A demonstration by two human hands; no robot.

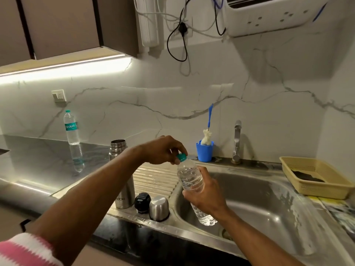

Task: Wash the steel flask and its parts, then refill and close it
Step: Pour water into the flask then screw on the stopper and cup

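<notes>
Right hand [206,196] grips the tilted water bottle [192,181]; left hand's [163,150] fingers pinch its cap [181,157]. Squeezing while uncapping could spill water.

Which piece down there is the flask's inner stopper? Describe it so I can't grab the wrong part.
Find the steel sink; on its ribbed drainboard stands the open steel flask. Just right of the flask's base sits the stopper, beside a domed steel cup. It is the only black piece.

steel flask [123,189]: upright, open, drainboard | black stopper [142,202], steel cup [159,208] inverted: beside
</notes>
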